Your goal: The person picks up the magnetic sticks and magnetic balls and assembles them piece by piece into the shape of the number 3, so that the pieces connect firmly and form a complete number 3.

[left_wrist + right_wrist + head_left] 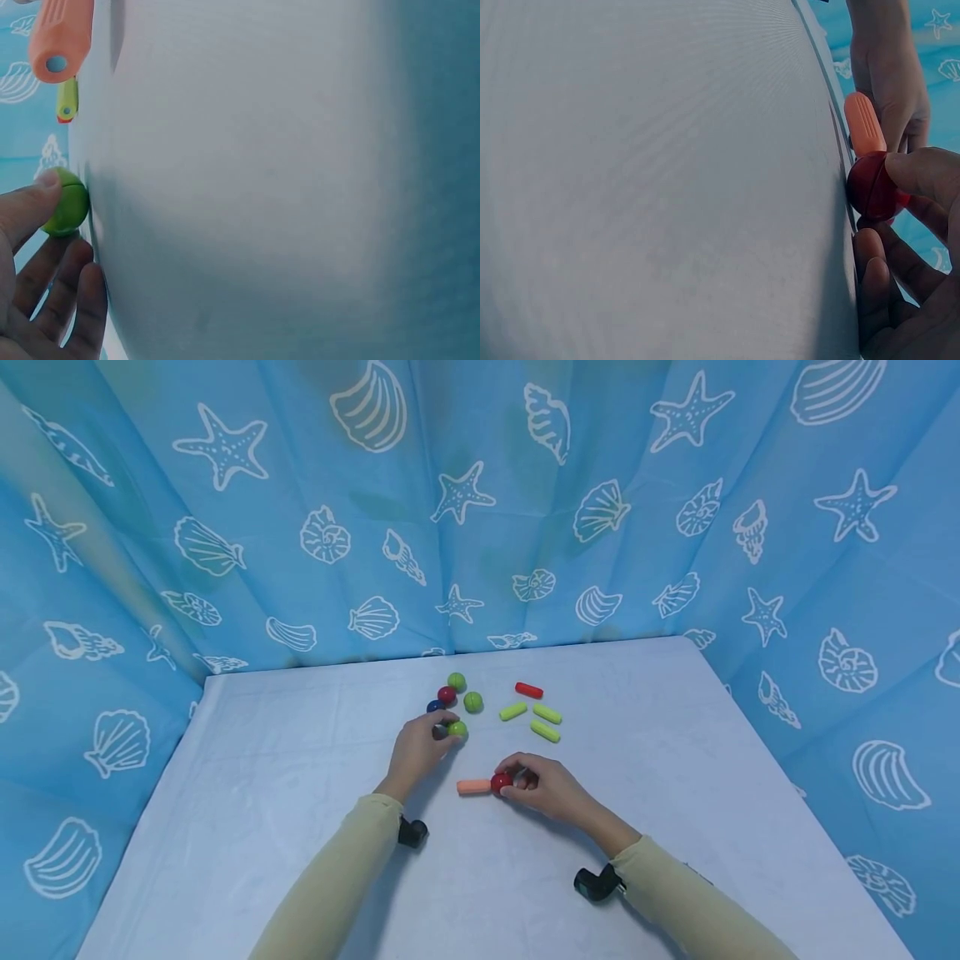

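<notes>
My left hand (416,749) pinches a green ball (457,729) between thumb and fingertips, low over the white table. In the left wrist view a groove runs across this green ball (69,202). Nearer the front, my right hand (551,787) pinches a shiny red ball (501,784) with its thumb and fingers. The red ball sits at the right end of an orange ridged stick (473,787) lying on the table. A round hole shows in the near end of the orange stick (60,45) in the left wrist view.
Just beyond my left hand lie a blue ball (435,706), a dark red ball (447,695) and two green balls (473,702). Right of them lie a red stick (528,691) and three yellow-green sticks (545,731). A blue curtain (465,568) hangs behind the table (262,793).
</notes>
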{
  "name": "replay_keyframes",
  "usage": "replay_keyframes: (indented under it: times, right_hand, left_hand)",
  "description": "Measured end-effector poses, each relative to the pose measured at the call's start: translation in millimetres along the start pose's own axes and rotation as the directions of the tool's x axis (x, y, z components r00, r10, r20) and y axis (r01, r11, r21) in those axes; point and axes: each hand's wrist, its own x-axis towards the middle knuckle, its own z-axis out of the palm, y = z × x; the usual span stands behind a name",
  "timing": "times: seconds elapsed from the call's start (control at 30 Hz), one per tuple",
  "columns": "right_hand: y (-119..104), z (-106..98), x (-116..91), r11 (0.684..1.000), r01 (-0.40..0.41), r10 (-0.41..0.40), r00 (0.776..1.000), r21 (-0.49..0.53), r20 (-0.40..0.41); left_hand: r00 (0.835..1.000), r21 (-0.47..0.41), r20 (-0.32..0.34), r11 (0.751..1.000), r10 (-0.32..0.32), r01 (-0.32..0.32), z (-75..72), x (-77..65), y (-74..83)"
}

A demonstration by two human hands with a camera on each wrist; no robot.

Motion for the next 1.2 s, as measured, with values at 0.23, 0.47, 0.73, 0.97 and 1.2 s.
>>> replay_keyframes:
  times: [0.23,0.47,0.73,0.97,1.2]
  right_hand:
    - [1,0,0,1.0,-0.007,0.007,1.0,-0.009,-0.003]
    - [1,2,0,1.0,-0.014,0.014,1.0,-0.019,-0.014]
    - [0,2,1,0.999,-0.035,0.035,0.999,-0.031,-0.024]
    - [0,1,1,0.999,-0.043,0.043,0.999,-0.026,-0.024]
    - [0,2,2,0.999,-0.046,0.045,0.999,-0.024,-0.026]
  left_hand:
    - [1.0,-0.046,0.011,0.999,-0.009,0.009,-0.4,-1.2,-4.4]
    - [0.999,-0.083,0.033,0.997,-0.002,0.005,-3.7,-4.9,-9.0]
    - [0.999,-0.105,0.038,0.994,0.019,-0.015,-7.5,-9.9,-11.4]
    - [0.999,-0.127,0.041,0.992,0.028,-0.023,-6.2,-12.1,-13.8]
    - [0.998,-0.13,0.056,0.991,0.039,-0.031,-9.1,-17.4,-17.6]
